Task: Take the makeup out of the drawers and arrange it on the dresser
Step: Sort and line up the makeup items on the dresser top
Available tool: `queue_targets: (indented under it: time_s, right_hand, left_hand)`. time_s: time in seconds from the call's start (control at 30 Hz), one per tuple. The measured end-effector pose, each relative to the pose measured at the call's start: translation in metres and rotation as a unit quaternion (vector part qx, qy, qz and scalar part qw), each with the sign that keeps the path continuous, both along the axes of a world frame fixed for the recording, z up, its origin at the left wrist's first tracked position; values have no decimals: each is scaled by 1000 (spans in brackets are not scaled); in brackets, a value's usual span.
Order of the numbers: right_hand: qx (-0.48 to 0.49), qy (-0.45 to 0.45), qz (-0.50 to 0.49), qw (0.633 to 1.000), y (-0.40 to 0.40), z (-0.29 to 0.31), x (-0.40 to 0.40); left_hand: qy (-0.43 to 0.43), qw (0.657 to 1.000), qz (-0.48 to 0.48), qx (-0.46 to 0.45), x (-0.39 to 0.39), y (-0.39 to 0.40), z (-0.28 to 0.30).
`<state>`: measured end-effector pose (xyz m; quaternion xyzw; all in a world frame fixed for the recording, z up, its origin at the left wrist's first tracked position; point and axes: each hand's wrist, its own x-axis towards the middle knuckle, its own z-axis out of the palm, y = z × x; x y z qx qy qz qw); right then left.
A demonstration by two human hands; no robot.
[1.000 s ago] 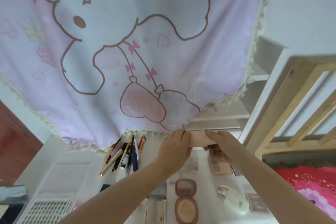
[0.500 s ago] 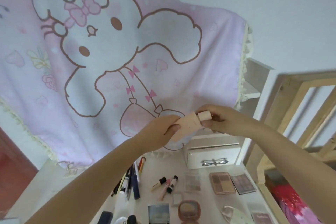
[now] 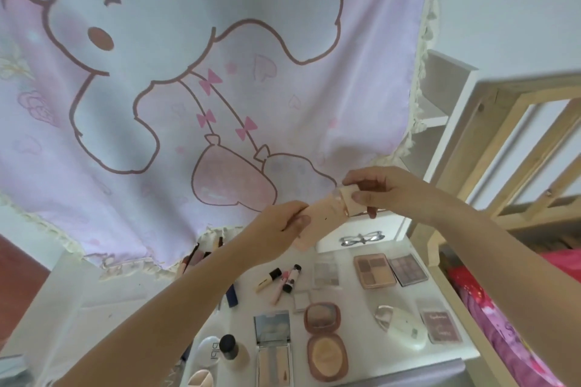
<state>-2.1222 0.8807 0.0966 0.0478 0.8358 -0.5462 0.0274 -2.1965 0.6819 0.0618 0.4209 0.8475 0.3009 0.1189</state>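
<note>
I hold a peach-coloured makeup tube (image 3: pixel 323 217) in the air above the white dresser top (image 3: pixel 352 298). My left hand (image 3: pixel 279 229) grips its lower body. My right hand (image 3: pixel 374 188) pinches the tube's cap end (image 3: pixel 349 196). On the dresser below lie eyeshadow palettes (image 3: pixel 374 270), an open round compact (image 3: pixel 323 339), an open mirrored palette (image 3: pixel 273 345), lip glosses (image 3: pixel 283 281), a white puff case (image 3: pixel 405 327) and a small dark red palette (image 3: pixel 440 325).
A pink cartoon cloth (image 3: pixel 204 88) hangs over the mirror behind the dresser. Pencils (image 3: pixel 195 256) lie under its fringe. White shelves (image 3: pixel 440 110) and a drawer with a bow handle (image 3: pixel 361 237) stand at the back right. A wooden bed frame (image 3: pixel 503 166) and red bedding (image 3: pixel 518 324) lie right.
Both hands lifted the tube from near the dresser top into the air. My right hand shifted onto the cap end. The view tilted up, then back down.
</note>
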Motion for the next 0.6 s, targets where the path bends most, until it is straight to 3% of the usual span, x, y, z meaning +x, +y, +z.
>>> queue_targets:
  time_s: [0.27, 0.5, 0.6]
  right_hand:
    - [-34, -73, -16, 997, 10, -44, 19]
    - [-10, -173, -22, 985, 29, -128, 15]
    - [-51, -192, -20, 980, 38, -164, 10]
  left_hand:
    - [-157, 987, -10, -16, 15, 6, -49]
    - [-308, 946, 84, -49, 54, 25, -121]
    - [-350, 922, 160, -52, 71, 38, -152]
